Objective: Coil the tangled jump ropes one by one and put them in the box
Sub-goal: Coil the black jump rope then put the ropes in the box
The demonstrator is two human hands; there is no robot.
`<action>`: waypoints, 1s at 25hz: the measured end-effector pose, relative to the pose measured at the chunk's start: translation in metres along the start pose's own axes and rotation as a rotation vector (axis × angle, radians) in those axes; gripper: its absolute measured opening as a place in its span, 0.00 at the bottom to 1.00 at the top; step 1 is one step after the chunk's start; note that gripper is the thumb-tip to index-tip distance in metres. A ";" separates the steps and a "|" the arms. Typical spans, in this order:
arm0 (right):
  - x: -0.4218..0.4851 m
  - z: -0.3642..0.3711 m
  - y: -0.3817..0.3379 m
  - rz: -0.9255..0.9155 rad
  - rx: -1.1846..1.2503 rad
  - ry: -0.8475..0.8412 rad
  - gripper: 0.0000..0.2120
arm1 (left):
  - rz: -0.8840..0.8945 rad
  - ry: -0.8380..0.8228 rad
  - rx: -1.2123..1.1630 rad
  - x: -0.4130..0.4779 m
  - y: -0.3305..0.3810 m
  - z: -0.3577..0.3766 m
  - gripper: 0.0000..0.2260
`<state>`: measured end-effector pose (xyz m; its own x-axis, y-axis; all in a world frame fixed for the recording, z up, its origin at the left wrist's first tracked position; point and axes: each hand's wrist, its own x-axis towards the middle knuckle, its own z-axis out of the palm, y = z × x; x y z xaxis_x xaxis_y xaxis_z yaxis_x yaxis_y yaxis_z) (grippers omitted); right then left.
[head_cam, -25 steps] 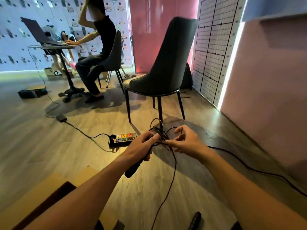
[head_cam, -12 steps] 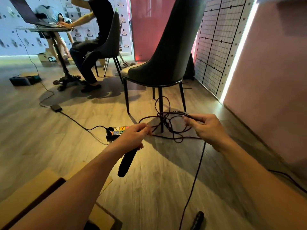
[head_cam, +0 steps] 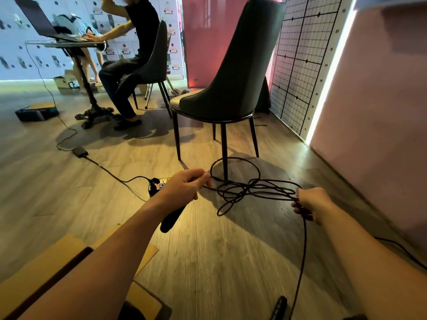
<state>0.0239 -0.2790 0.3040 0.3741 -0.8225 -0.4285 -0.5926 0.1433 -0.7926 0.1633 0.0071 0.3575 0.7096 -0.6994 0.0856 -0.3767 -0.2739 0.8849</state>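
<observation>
The person holds a black jump rope (head_cam: pixel 250 191) stretched between both hands above a wooden floor (head_cam: pixel 231 262). The left hand (head_cam: pixel 184 188) has its fingers curled round one black handle (head_cam: pixel 171 218), which slants down and toward the camera from under the palm. The cord leaves this hand at the fingertips. The right hand (head_cam: pixel 312 203), well apart from the left, pinches several strands of the cord together in its bent fingers. Between the two hands the cord is a loose tangle of overlapping loops. One round loop stands up from it in front of the near leg of a dark chair (head_cam: pixel 231 72) — whether it touches that leg cannot be told. Another loop sags below the tangle.

From the right hand a single strand drops straight down toward the bottom edge, where the second handle (head_cam: pixel 279 307) shows, partly cut off by the frame. The cardboard box (head_cam: pixel 46 266) lies at the lower left with its flaps spread, under the left forearm; none of the rope is in it.

A power strip (head_cam: pixel 159 182) lies on the floor just behind the left hand, its cable running away to the left. Farther back a seated person (head_cam: pixel 131 65) works at a laptop (head_cam: pixel 39 21) on a small surface (head_cam: pixel 69 43) — well apart from the rope.
</observation>
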 end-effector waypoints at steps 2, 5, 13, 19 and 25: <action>-0.003 0.001 -0.002 0.023 -0.061 -0.021 0.16 | -0.011 -0.013 0.002 -0.001 -0.001 -0.001 0.13; -0.022 0.009 -0.018 -0.318 -0.328 -0.029 0.23 | -0.016 -0.125 0.010 -0.001 0.001 0.004 0.12; -0.098 0.047 -0.047 -1.029 -0.420 -0.702 0.13 | 0.016 -0.367 0.057 -0.001 0.005 0.009 0.12; -0.058 0.024 -0.046 -0.935 -0.425 -0.237 0.13 | -0.063 0.027 0.065 0.003 0.001 -0.004 0.12; -0.005 0.009 -0.032 -0.526 -0.369 0.087 0.23 | -0.146 0.159 0.089 0.008 -0.003 -0.005 0.10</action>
<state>0.0477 -0.2747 0.3278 0.6313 -0.7751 0.0254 -0.5580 -0.4767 -0.6792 0.1727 0.0058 0.3581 0.8427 -0.5371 0.0375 -0.3096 -0.4264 0.8499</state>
